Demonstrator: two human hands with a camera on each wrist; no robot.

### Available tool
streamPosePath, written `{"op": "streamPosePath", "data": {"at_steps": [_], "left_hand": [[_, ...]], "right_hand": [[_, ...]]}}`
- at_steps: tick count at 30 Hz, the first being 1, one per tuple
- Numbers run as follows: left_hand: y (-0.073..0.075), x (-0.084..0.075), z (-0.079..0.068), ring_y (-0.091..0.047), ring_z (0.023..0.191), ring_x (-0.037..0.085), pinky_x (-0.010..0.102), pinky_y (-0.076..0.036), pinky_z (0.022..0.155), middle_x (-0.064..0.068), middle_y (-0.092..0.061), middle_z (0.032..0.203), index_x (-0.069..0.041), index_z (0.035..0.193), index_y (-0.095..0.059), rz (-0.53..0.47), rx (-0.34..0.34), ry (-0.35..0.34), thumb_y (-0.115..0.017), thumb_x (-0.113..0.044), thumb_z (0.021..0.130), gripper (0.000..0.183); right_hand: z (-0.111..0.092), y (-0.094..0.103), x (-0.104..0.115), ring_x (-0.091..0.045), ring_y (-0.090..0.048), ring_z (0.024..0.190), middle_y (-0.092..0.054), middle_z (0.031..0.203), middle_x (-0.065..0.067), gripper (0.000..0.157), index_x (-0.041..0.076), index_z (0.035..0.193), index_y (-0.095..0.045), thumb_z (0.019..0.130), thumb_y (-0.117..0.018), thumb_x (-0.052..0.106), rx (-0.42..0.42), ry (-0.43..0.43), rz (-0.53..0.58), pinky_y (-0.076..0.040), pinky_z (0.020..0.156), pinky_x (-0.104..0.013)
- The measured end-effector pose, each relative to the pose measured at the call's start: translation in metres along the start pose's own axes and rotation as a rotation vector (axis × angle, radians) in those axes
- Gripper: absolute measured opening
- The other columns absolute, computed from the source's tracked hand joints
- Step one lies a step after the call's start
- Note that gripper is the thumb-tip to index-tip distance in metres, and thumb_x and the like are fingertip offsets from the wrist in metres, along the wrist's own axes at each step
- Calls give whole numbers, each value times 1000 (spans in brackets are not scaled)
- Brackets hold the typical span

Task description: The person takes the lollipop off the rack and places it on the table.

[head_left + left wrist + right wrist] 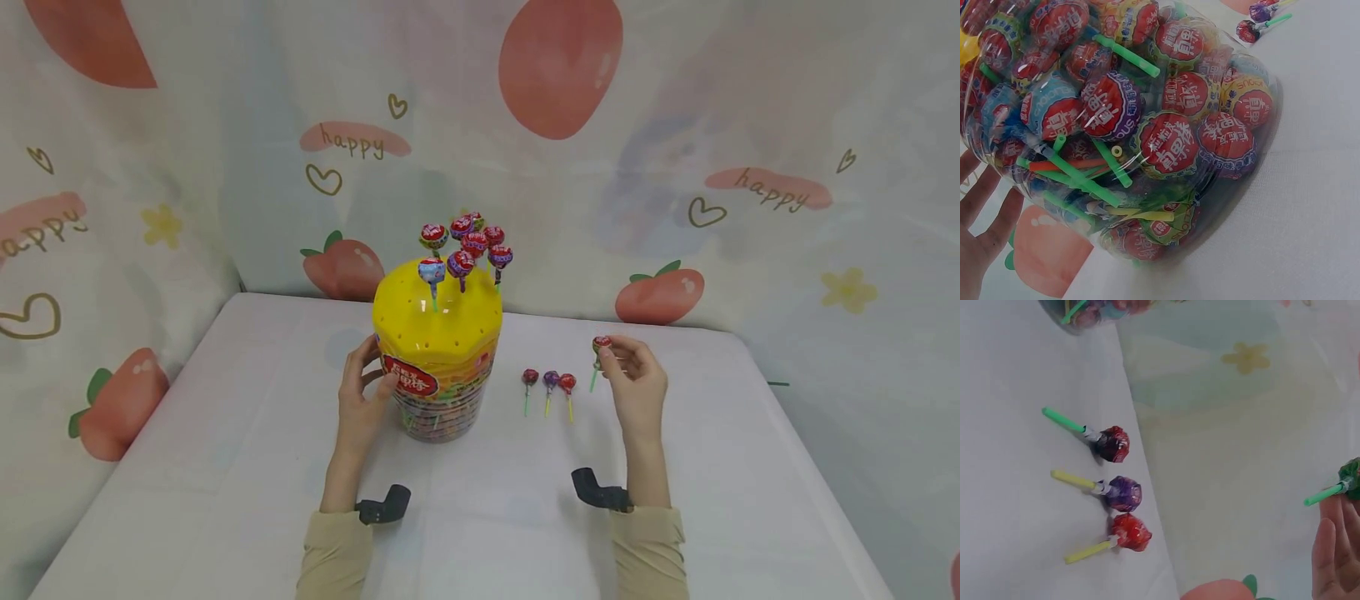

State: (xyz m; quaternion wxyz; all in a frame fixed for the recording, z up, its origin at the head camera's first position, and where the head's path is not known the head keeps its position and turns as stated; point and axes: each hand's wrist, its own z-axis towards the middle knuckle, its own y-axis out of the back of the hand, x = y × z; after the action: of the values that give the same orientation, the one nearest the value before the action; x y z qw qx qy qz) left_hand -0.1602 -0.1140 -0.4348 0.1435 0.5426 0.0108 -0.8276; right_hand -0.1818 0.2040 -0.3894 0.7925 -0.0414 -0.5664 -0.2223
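A clear jar (442,417) full of wrapped lollipops, topped by a yellow lid (405,321) with small holes, stands left of the table's middle. Several lollipops (475,243) stick up from the lid. My left hand (366,396) touches the jar's left side, fingers spread along it; the left wrist view shows the jar's lollipops (1169,144) through the plastic. To the right, my right hand (636,379) pinches a green-wrapped lollipop (597,350) by its head, the green stick pointing down. The same lollipop (1350,478) shows at the edge of the right wrist view.
Three lollipops lie side by side between the jar and my right hand: a dark red one (1113,444), a purple one (1124,494) and a red one (1130,532). They rest on the white tabletop (480,517). A printed curtain (465,150) hangs behind the table.
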Motion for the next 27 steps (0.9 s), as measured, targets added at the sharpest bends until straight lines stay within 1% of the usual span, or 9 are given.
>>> {"op": "streamPosePath", "data": {"at_steps": [2, 5, 8, 11, 15, 17, 20, 23, 27], "left_hand": [[0, -3, 0, -38, 116, -14, 55, -43, 101, 27, -45, 136, 5, 143, -37, 2, 1, -4, -57, 1, 86, 60], [1, -6, 0, -39, 117, -13, 51, -44, 101, 27, -45, 136, 4, 143, -38, 5, 1, -5, -57, 0, 86, 60], [1, -5, 0, -39, 117, -12, 50, -44, 101, 27, -45, 137, 4, 143, -38, 4, 2, -2, -57, 2, 85, 60], [1, -4, 0, -39, 117, -13, 38, -45, 101, 26, -45, 137, 3, 143, -38, 13, 3, 4, -57, 2, 86, 61], [1, -3, 0, -39, 117, -13, 20, -42, 98, 26, -46, 137, 3, 143, -38, 20, -1, -2, -57, 1, 85, 61], [1, -2, 0, -39, 117, -12, 15, -41, 97, 27, -46, 136, 4, 143, -38, 16, -5, -11, -58, 1, 85, 60], [1, -1, 0, -39, 117, -12, 12, -40, 96, 27, -46, 136, 4, 142, -38, 15, -9, -15, -58, 1, 85, 60], [1, 0, 0, -39, 118, -11, 17, -42, 98, 26, -46, 136, 3, 143, -38, 11, -5, -9, -58, 0, 86, 61], [1, 1, 0, -39, 119, -8, 45, -45, 102, 26, -45, 136, 2, 143, -37, -13, 3, -5, -59, -4, 87, 60]], "right_hand": [[2, 0, -8, 0, -58, 67, -62, 83, 3, 26, -7, 113, -63, 89, -61, 2, -5, -36, -41, -49, 62, -10], [8, 0, -29, 3, -58, 66, -65, 85, 1, 25, -3, 113, -65, 89, -63, 7, -6, -85, -88, -49, 62, -9], [13, 0, -52, 6, -59, 66, -66, 85, 5, 26, 1, 113, -66, 90, -64, 13, -1, -141, -118, -49, 63, -8], [15, 1, -68, 8, -59, 66, -65, 85, 8, 27, 2, 113, -66, 91, -64, 17, 14, -188, -170, -49, 63, -8], [16, 1, -85, 9, -58, 63, -66, 84, 4, 28, 0, 112, -65, 91, -63, 18, 40, -244, -211, -49, 60, -9], [18, 1, -91, 9, -57, 62, -65, 82, 4, 29, -1, 113, -64, 91, -63, 18, 57, -274, -221, -49, 59, -9], [19, 2, -98, 9, -57, 62, -63, 77, 10, 31, -1, 115, -63, 91, -62, 20, 85, -334, -224, -49, 59, -10], [20, 3, -102, 6, -58, 63, -62, 74, 14, 34, 0, 116, -62, 92, -62, 23, 115, -406, -227, -49, 59, -12], [21, 4, -107, 1, -59, 65, -63, 74, 13, 36, 2, 118, -62, 92, -61, 27, 161, -474, -265, -50, 60, -15]]}}
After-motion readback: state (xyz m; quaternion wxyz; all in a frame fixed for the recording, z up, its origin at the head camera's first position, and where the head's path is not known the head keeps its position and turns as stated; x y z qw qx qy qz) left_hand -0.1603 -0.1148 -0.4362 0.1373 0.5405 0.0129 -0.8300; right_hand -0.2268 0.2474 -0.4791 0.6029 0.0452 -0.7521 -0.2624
